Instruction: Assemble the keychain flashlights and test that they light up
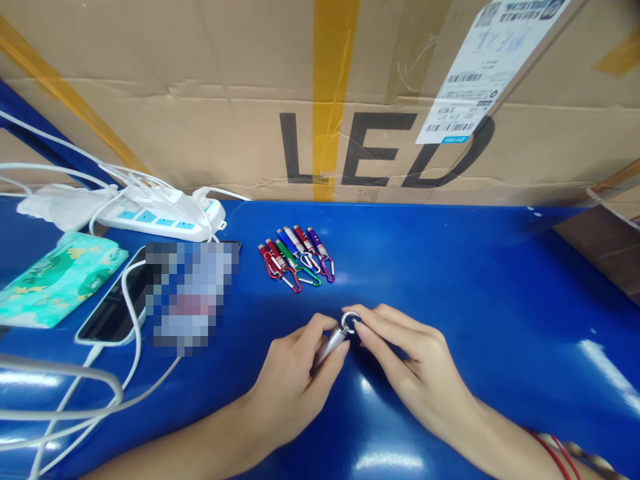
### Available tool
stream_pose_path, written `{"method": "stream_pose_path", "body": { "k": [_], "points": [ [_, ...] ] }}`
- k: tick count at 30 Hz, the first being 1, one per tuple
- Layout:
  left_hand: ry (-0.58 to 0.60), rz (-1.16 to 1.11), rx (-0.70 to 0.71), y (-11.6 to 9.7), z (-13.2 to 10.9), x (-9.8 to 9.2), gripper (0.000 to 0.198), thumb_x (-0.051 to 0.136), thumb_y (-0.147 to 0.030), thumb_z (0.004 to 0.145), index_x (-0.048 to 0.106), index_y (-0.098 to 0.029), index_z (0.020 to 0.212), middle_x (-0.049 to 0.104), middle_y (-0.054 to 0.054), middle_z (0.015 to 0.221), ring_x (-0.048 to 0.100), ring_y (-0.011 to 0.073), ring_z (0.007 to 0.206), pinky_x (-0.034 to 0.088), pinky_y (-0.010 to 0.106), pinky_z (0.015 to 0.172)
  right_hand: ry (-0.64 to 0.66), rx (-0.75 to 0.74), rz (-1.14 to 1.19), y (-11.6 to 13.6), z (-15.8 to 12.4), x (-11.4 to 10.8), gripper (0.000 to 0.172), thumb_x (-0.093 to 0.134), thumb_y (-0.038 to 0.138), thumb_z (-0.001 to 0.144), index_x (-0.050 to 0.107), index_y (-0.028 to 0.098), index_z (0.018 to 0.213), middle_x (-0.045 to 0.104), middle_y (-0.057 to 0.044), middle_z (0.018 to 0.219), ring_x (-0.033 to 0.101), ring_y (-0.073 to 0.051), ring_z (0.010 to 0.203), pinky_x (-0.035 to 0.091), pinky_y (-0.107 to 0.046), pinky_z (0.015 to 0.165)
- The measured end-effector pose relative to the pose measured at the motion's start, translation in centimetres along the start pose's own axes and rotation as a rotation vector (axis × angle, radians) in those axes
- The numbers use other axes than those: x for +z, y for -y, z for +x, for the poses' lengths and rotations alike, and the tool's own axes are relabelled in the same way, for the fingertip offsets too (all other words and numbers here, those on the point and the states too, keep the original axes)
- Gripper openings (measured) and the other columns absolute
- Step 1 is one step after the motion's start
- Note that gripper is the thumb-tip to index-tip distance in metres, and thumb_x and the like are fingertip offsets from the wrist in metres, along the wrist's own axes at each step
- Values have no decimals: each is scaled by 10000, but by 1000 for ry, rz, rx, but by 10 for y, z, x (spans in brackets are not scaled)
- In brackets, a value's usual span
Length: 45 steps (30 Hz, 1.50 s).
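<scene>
My left hand [300,370] is closed round a small silver keychain flashlight [327,350], which lies tilted with its top end toward the right. At that end is a silver carabiner clip [349,315], pinched between the thumb and fingers of my right hand [415,353]. The clip and flashlight touch; whether they are linked I cannot make out. Beyond my hands, several similar keychain flashlights [289,253] in red, green, blue, silver and purple lie in a slanting row, with coloured carabiner clips at their near ends.
A cardboard box [225,100] marked LED stands along the back of the blue table [425,267]. On the left are a white power strip [165,217], a phone [117,300], a green tissue pack [60,280], a blurred-out item [197,297] and looping white cables [133,313].
</scene>
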State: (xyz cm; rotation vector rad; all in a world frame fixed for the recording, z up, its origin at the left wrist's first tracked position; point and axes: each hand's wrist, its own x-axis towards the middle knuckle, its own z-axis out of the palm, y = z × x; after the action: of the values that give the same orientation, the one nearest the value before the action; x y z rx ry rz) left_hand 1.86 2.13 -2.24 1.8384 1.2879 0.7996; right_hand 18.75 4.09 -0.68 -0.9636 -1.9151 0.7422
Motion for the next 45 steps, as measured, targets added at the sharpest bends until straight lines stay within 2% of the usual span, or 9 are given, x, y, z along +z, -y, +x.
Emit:
{"method": "stream_pose_path", "body": {
  "k": [12, 17, 25, 30, 34, 38, 42, 45],
  "points": [
    [4, -18, -26, 0, 1, -3, 119, 424, -294, 939, 504, -209, 965, 474, -40, 670, 429, 98, 585, 291, 207, 534, 22, -57, -61, -3, 4, -3, 261, 453, 110, 902, 665, 166, 1045, 638, -41, 815, 593, -107, 698, 504, -207, 629],
    [7, -26, -42, -1, 0, -5, 118, 426, -297, 939, 504, -217, 977, 502, -37, 696, 446, 100, 602, 300, 212, 550, 38, -46, -83, -3, 4, -3, 213, 475, 126, 898, 650, 127, 1018, 642, -58, 834, 610, -118, 725, 523, -205, 642],
    [-11, -36, -40, 0, 1, -6, 142, 432, -303, 938, 531, -218, 993, 538, -24, 743, 470, 108, 634, 328, 216, 575, 37, -40, -45, -3, 4, -4, 194, 517, 108, 880, 637, 147, 1028, 635, -35, 883, 606, -92, 769, 511, -165, 683],
    [-13, -38, -3, 2, 3, -8, 166, 442, -301, 939, 562, -234, 1032, 595, -7, 831, 543, 139, 748, 400, 241, 696, 71, 28, -17, -4, 3, -2, 277, 554, 128, 860, 580, 149, 1135, 592, -10, 818, 569, -69, 660, 501, -157, 605],
    [-4, -7, 36, 2, 4, -9, 174, 441, -278, 941, 593, -237, 1016, 627, 0, 852, 567, 161, 818, 425, 255, 762, 94, 79, 55, -5, 0, 0, 307, 543, 120, 846, 537, 183, 1147, 593, 0, 839, 564, -68, 674, 512, -167, 626],
    [-21, 22, 96, 4, 5, -8, 180, 460, -235, 934, 599, -247, 1048, 657, -1, 959, 577, 161, 839, 433, 244, 763, 118, 59, 62, -4, -1, 0, 321, 537, 107, 822, 540, 192, 1131, 578, -3, 834, 545, -73, 657, 508, -186, 617],
    [-35, 45, 163, 4, 7, -8, 142, 481, -190, 930, 597, -234, 998, 661, -23, 916, 574, 136, 787, 413, 223, 738, 126, 41, 73, -1, 0, -1, 356, 558, 82, 770, 553, 182, 1111, 562, 6, 793, 520, -72, 628, 487, -183, 590],
    [-36, 69, 208, 4, 7, -8, 132, 487, -152, 924, 589, -225, 964, 657, -34, 886, 556, 131, 781, 395, 222, 740, 104, 57, 73, -1, 1, -1, 275, 578, 118, 787, 580, 168, 1057, 546, 19, 723, 495, -73, 596, 468, -182, 574]
  ]
}}
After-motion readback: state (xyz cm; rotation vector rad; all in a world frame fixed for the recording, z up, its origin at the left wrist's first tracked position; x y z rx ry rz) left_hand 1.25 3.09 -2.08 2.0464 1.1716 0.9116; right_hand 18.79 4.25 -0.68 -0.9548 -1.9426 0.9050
